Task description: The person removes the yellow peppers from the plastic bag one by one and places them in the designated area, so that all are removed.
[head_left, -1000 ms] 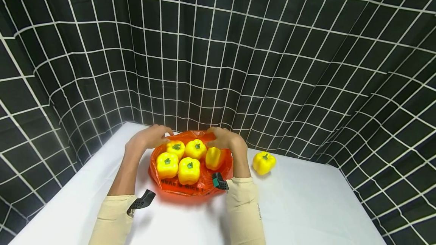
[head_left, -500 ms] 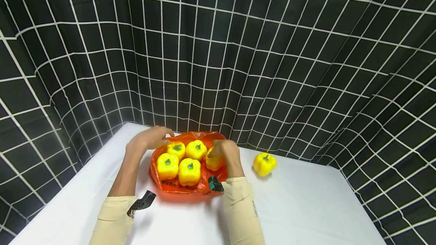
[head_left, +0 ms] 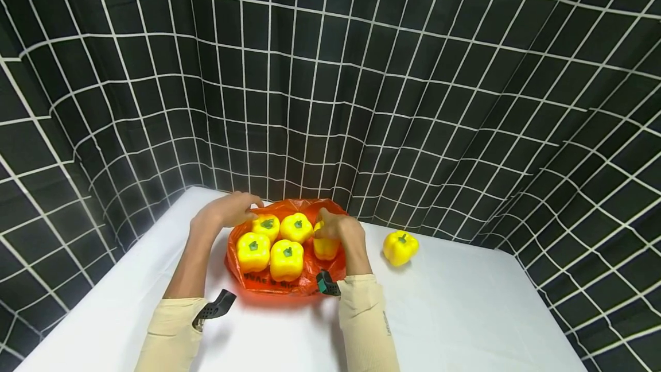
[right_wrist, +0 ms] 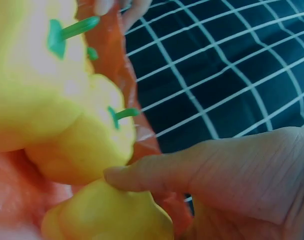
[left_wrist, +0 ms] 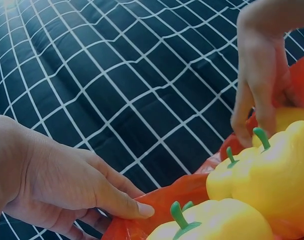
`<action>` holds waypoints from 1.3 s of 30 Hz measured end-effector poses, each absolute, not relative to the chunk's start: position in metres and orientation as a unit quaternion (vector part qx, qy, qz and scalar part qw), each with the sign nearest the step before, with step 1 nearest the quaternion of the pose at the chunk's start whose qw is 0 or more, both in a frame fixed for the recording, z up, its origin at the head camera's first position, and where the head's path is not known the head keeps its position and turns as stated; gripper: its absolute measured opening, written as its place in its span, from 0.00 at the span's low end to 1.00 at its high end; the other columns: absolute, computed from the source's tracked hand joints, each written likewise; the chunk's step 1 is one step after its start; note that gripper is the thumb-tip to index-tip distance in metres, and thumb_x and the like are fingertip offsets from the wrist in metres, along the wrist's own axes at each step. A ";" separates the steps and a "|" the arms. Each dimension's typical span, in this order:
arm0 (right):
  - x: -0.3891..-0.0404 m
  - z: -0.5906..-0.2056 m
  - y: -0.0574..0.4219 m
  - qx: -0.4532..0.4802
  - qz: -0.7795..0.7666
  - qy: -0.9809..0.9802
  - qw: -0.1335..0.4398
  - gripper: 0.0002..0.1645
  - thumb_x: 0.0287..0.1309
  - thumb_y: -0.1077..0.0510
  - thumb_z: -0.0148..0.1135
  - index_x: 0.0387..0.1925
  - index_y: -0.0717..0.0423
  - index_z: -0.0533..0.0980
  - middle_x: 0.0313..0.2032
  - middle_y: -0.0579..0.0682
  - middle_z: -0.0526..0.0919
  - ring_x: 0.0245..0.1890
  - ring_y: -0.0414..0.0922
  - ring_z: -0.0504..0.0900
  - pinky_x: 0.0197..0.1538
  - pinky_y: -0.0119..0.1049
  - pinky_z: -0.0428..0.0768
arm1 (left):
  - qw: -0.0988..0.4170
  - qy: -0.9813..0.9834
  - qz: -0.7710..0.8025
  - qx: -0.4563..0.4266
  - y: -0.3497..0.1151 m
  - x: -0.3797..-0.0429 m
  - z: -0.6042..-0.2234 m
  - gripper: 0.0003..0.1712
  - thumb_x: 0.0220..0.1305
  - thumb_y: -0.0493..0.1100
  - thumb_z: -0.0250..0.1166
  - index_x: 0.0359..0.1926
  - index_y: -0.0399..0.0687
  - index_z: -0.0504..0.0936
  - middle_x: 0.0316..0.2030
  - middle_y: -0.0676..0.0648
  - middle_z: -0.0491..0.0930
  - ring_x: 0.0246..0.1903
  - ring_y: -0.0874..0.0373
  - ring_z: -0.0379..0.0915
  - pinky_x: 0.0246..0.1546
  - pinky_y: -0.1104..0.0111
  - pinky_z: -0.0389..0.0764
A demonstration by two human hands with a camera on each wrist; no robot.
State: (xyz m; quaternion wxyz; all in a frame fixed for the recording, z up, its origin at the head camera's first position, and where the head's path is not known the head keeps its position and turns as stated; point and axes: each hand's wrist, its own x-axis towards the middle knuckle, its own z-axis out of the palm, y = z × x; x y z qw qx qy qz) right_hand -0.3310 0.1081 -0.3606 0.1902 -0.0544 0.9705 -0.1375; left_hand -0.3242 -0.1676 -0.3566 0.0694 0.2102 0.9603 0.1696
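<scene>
A red plastic bag point(head_left: 281, 287) lies open on the table with several yellow bell peppers inside, their green stems mostly upward. My left hand point(head_left: 227, 211) pinches the bag's far-left rim; in the left wrist view its thumb point(left_wrist: 136, 207) lies inside the rim and its fingers outside. My right hand point(head_left: 343, 231) reaches into the bag's right side and grips the rightmost bell pepper point(head_left: 325, 248), which lies on its side. The right wrist view shows the right thumb point(right_wrist: 141, 172) pressed on that pepper point(right_wrist: 109, 215); the other fingers are mostly hidden.
Another yellow bell pepper point(head_left: 400, 247) stands on the white tabletop point(head_left: 465, 303), right of the bag. A black curtain with a white grid point(head_left: 320, 90) hangs behind the table and along its sides. Each wrist carries a small dark camera mount.
My right hand has left the bag's right rim and moved down onto the rightmost pepper, which has turned slightly. The bag's right side has drawn inward. My left hand keeps its place.
</scene>
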 end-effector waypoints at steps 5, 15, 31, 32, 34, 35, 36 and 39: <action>-0.320 -0.343 0.110 -0.031 -0.153 0.973 0.168 0.25 0.67 0.43 0.62 0.63 0.33 0.71 0.64 0.60 0.76 0.55 0.58 0.77 0.56 0.56 0.81 | 0.070 0.960 0.170 0.210 -0.167 -0.325 -0.355 0.20 0.72 0.37 0.63 0.63 0.43 0.82 0.60 0.37 0.84 0.60 0.39 0.77 0.68 0.42 0.78; -0.312 -0.332 0.126 -0.150 -0.259 0.946 0.126 0.27 0.70 0.48 0.61 0.67 0.40 0.65 0.73 0.66 0.63 0.66 0.63 0.70 0.64 0.61 0.77 | 0.073 0.958 0.175 0.214 -0.167 -0.325 -0.358 0.20 0.72 0.37 0.63 0.63 0.42 0.82 0.60 0.37 0.84 0.59 0.40 0.78 0.67 0.42 0.78; -0.304 -0.331 0.174 -0.232 -0.417 0.879 0.002 0.30 0.68 0.49 0.65 0.63 0.47 0.61 0.56 0.59 0.70 0.47 0.53 0.77 0.46 0.36 0.84 | 0.080 0.959 0.179 0.207 -0.167 -0.324 -0.357 0.21 0.72 0.37 0.63 0.64 0.42 0.81 0.60 0.37 0.83 0.59 0.40 0.77 0.68 0.41 0.77; -0.302 -0.331 0.179 -0.234 -0.420 0.877 -0.006 0.30 0.67 0.50 0.65 0.63 0.49 0.61 0.55 0.60 0.70 0.46 0.53 0.78 0.46 0.36 0.83 | 0.080 0.958 0.179 0.208 -0.167 -0.324 -0.357 0.21 0.73 0.37 0.63 0.64 0.42 0.81 0.60 0.37 0.83 0.59 0.40 0.77 0.68 0.41 0.77; -0.297 -0.329 0.190 -0.239 -0.423 0.874 -0.025 0.30 0.66 0.52 0.65 0.62 0.51 0.60 0.55 0.61 0.71 0.45 0.53 0.78 0.45 0.37 0.82 | 0.082 0.958 0.179 0.208 -0.167 -0.324 -0.357 0.21 0.72 0.37 0.63 0.64 0.42 0.81 0.60 0.37 0.84 0.58 0.40 0.78 0.67 0.41 0.78; -0.294 -0.328 0.196 -0.240 -0.423 0.873 -0.034 0.30 0.66 0.53 0.65 0.61 0.53 0.60 0.55 0.61 0.71 0.45 0.53 0.77 0.45 0.37 0.82 | 0.083 0.958 0.179 0.207 -0.167 -0.324 -0.357 0.21 0.72 0.37 0.63 0.64 0.42 0.81 0.60 0.37 0.84 0.58 0.40 0.78 0.67 0.41 0.78; -0.292 -0.327 0.204 -0.240 -0.422 0.873 -0.044 0.30 0.65 0.54 0.66 0.60 0.54 0.60 0.55 0.61 0.71 0.45 0.54 0.77 0.46 0.38 0.81 | 0.084 0.959 0.178 0.204 -0.166 -0.324 -0.357 0.21 0.72 0.37 0.63 0.64 0.43 0.81 0.60 0.37 0.84 0.59 0.40 0.78 0.67 0.41 0.78; -0.284 -0.325 0.227 -0.229 -0.411 0.880 -0.069 0.29 0.62 0.57 0.67 0.57 0.58 0.61 0.56 0.61 0.70 0.47 0.55 0.77 0.46 0.39 0.80 | 0.085 0.960 0.177 0.200 -0.165 -0.324 -0.355 0.21 0.72 0.37 0.63 0.65 0.43 0.81 0.60 0.37 0.83 0.59 0.40 0.77 0.67 0.41 0.78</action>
